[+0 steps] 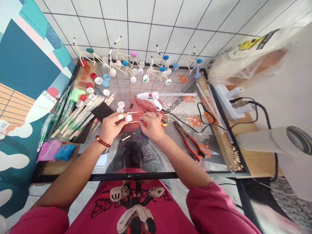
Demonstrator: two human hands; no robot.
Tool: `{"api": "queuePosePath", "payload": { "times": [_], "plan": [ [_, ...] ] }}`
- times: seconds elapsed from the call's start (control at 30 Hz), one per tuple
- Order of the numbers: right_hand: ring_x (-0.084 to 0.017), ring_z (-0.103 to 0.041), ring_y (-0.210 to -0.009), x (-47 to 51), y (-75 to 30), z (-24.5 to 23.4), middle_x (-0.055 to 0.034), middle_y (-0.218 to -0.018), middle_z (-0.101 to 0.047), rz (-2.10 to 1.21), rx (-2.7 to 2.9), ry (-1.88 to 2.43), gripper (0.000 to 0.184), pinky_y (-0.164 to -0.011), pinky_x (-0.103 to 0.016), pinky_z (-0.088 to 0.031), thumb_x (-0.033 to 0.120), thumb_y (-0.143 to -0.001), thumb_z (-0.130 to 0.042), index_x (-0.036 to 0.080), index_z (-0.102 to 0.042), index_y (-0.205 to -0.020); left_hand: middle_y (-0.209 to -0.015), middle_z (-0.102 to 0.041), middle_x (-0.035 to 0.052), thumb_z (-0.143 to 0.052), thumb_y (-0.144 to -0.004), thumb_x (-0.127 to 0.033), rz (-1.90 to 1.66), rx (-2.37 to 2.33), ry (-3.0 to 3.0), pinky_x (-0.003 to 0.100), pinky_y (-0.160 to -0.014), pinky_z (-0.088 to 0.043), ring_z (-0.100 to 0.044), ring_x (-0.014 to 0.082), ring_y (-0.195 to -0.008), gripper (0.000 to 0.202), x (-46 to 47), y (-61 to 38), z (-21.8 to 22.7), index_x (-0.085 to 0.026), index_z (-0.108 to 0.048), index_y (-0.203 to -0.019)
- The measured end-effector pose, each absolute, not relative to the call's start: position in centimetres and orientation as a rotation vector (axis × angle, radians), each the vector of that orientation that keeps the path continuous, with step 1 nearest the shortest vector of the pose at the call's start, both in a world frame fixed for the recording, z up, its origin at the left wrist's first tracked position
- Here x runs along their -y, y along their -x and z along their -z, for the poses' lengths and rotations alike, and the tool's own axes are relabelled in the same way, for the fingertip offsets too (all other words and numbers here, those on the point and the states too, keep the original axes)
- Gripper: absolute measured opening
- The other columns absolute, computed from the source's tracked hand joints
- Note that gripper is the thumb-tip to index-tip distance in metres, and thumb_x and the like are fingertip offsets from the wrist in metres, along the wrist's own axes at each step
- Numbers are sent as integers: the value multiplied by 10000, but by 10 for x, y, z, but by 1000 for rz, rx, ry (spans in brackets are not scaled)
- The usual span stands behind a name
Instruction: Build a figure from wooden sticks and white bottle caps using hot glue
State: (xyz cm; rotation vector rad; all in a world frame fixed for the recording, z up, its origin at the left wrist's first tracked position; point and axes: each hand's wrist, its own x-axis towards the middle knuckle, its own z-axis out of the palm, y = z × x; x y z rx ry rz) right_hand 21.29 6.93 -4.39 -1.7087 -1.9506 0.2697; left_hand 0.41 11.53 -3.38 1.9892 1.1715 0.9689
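My left hand (112, 126) pinches a white bottle cap (128, 118) between thumb and forefinger. Two thin wooden sticks reach rightward from the cap, an upper stick (133, 112) and a lower stick (133, 122). At the right end of the lower one, the fingers of my right hand (153, 126) are closed; the fingertips are partly hidden. Beneath both hands is a red sheet (138, 105) on the glass tabletop. A white glue gun (149, 96) rests just beyond them. Closer to me lies a short stick with a black end (125, 138).
Stick-and-cap figures (156, 70) stand along the tiled wall. Bundled wooden sticks (75, 117), loose caps (98, 80) and coloured packets (64, 152) are at left. Red-handled pliers (191, 141) and a black cable (185, 123) lie to the right. A plastic bag (246, 58) is at far right.
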Motion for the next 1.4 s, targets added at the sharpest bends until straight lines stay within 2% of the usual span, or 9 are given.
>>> {"api": "queuePosePath", "payload": {
  "times": [0.33, 0.47, 0.63, 0.77, 0.9, 1.03, 1.17, 1.3, 1.4],
  "plan": [
    [-225, -600, -993, -69, -213, 41, -43, -989, -728, -286, 1952, 1715, 102, -927, -417, -263, 219, -907, -603, 235, -702, -888, -1100, -767, 65, -690, -836, -253, -977, -1166, -2012, 319, -844, -597, -723, 202, -926, 241, -115, -5, 30, -199, -776, -1055],
    [-214, -612, -987, -68, -213, 40, -30, -988, -733, -290, 1925, 1691, 103, -925, -412, -263, 273, -925, -605, 227, -697, -922, -1090, -769, 66, -694, -835, -263, -978, -1168, -2010, 313, -829, -596, -724, 197, -910, 241, -115, -5, 31, -195, -776, -1051],
    [-207, -613, -997, -64, -216, 35, -45, -1028, -732, -272, 1847, 1656, 271, -960, -412, -283, 263, -1022, -399, 223, -665, -1056, -1095, -768, 62, -701, -828, -277, -983, -1186, -1996, 327, -853, -597, -723, 195, -891, 252, -116, -5, 33, -204, -776, -1058],
    [-203, -618, -908, -63, -219, 35, -45, -901, -715, -212, 1782, 1616, 325, -955, -404, -318, 251, -1026, -341, 216, -635, -893, -1084, -769, 61, -703, -827, -268, -987, -1193, -2005, 320, -863, -589, -717, 185, -874, 255, -116, -5, 33, -203, -777, -1062],
    [-217, -621, -912, -66, -219, 39, -56, -902, -725, -219, 1802, 1612, 279, -912, -382, -361, 275, -1023, -405, 227, -653, -907, -1070, -769, 64, -700, -829, -282, -976, -1196, -2003, 312, -815, -590, -707, 175, -828, 258, -116, -5, 32, -202, -773, -1064],
    [-226, -626, -994, -67, -217, 42, -44, -985, -744, -277, 1857, 1639, 140, -930, -383, -357, 319, -970, -577, 236, -685, -1000, -1075, -767, 68, -691, -833, -294, -967, -1193, -1992, 313, -797, -593, -709, 174, -812, 266, -116, -4, 33, -198, -768, -1068],
    [-232, -619, -1040, -67, -215, 43, -44, -1040, -733, -262, 1915, 1663, 163, -947, -396, -340, 320, -883, -710, 233, -708, -1021, -1093, -765, 71, -689, -835, -285, -966, -1188, -1992, 317, -818, -597, -717, 183, -846, 269, -116, -4, 34, -198, -767, -1078],
    [-225, -617, -1006, -68, -214, 44, -46, -1019, -731, -263, 1951, 1683, 98, -947, -399, -327, 305, -922, -672, 244, -727, -976, -1106, -764, 70, -686, -837, -275, -965, -1187, -1997, 333, -867, -594, -719, 196, -894, 264, -115, -4, 33, -202, -770, -1076],
    [-219, -610, -993, -69, -214, 43, -50, -1024, -724, -262, 1974, 1707, 121, -943, -394, -318, 316, -950, -641, 245, -733, -982, -1112, -764, 65, -685, -835, -288, -957, -1193, -1994, 334, -861, -599, -722, 200, -897, 265, -115, -4, 32, -208, -771, -1073]
  ]
}}
